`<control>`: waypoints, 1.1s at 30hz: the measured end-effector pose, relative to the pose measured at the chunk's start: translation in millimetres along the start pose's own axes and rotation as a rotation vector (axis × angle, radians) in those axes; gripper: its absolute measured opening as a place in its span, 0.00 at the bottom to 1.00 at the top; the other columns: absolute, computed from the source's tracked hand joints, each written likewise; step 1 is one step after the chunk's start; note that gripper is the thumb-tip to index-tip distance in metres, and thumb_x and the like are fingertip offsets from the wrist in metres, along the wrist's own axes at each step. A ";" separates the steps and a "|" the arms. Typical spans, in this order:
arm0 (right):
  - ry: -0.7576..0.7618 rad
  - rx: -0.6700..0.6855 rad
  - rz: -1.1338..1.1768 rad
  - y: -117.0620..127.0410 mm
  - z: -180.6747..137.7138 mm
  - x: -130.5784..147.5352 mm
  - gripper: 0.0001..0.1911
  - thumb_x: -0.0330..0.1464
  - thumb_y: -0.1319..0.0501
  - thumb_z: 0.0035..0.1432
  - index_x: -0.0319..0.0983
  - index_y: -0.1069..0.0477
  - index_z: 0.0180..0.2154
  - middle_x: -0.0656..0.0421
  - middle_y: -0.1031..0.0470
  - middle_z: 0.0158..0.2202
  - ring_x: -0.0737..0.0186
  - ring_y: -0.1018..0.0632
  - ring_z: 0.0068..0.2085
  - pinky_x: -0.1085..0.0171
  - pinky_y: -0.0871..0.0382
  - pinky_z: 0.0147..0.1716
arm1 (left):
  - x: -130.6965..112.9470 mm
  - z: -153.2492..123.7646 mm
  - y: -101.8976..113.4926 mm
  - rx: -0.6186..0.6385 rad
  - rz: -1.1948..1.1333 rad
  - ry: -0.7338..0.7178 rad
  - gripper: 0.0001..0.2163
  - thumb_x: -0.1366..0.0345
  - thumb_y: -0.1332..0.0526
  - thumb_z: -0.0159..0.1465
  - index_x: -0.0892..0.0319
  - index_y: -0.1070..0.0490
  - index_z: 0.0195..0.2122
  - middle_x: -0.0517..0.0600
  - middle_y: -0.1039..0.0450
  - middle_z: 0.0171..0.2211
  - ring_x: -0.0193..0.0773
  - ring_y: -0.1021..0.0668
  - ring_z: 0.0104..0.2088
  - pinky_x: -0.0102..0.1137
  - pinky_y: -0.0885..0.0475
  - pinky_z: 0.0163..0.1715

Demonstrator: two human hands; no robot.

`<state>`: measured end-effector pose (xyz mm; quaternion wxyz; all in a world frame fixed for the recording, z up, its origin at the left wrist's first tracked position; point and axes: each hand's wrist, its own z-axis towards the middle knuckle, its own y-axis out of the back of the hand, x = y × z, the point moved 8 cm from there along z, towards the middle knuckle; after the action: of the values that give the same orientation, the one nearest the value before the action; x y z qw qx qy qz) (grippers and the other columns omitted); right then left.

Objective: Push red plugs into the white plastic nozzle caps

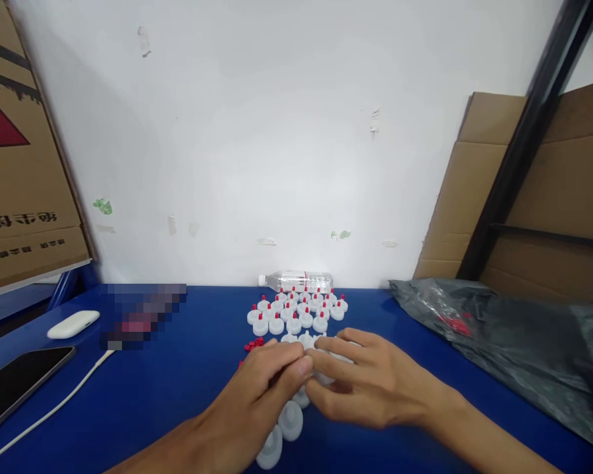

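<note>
My left hand (271,382) and my right hand (366,382) meet at the front middle of the table, fingertips almost touching. The left thumb and forefinger are pressed together in a pinch; what they hold is hidden. My right fingers are curled, and a whitish piece shows between them and the thumb, too covered to make out. White plastic caps without red tips (290,421) lie under and in front of the hands. Behind them stand several white caps with red tips (294,324). Small loose red tips (254,343) lie just beyond my left hand.
A clear plastic bottle (301,282) lies along the wall. At left are a phone (20,382), a white case (74,324) and a white cable (69,401). A grey plastic bag (518,349) covers the right side. Cardboard boxes (29,164) flank the blue table (178,375).
</note>
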<state>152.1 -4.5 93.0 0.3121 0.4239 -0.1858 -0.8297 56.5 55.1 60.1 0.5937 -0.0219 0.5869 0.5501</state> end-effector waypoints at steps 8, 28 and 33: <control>0.005 0.026 0.037 -3.7 -3.0 -6.2 0.09 0.22 0.42 0.62 0.41 0.29 0.36 0.59 0.22 0.36 0.64 0.25 0.34 0.64 0.37 0.29 | 3.8 6.8 -0.4 0.028 0.027 -0.011 0.19 0.56 0.57 0.76 0.57 0.42 0.29 0.44 0.40 0.28 0.35 0.37 0.29 0.31 0.39 0.31; -0.793 0.071 0.223 0.1 -85.0 -122.5 0.11 0.39 0.43 0.69 0.42 0.27 0.48 0.56 0.21 0.45 0.58 0.20 0.42 0.59 0.26 0.42 | 9.4 0.7 72.2 -0.368 0.553 -0.207 0.16 0.66 0.56 0.74 0.56 0.47 0.27 0.45 0.42 0.24 0.36 0.39 0.25 0.35 0.44 0.29; -0.810 0.217 0.431 -16.8 -96.6 -124.3 0.17 0.39 0.50 0.73 0.45 0.23 0.49 0.55 0.19 0.47 0.55 0.20 0.48 0.55 0.26 0.47 | 22.7 5.4 54.7 -0.251 0.742 -0.226 0.13 0.68 0.54 0.73 0.57 0.42 0.29 0.47 0.38 0.27 0.39 0.37 0.28 0.35 0.43 0.31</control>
<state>280.5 87.6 101.2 0.3336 0.0478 -0.4622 -0.8203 16.3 94.5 79.3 0.4083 0.1796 0.4142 0.7934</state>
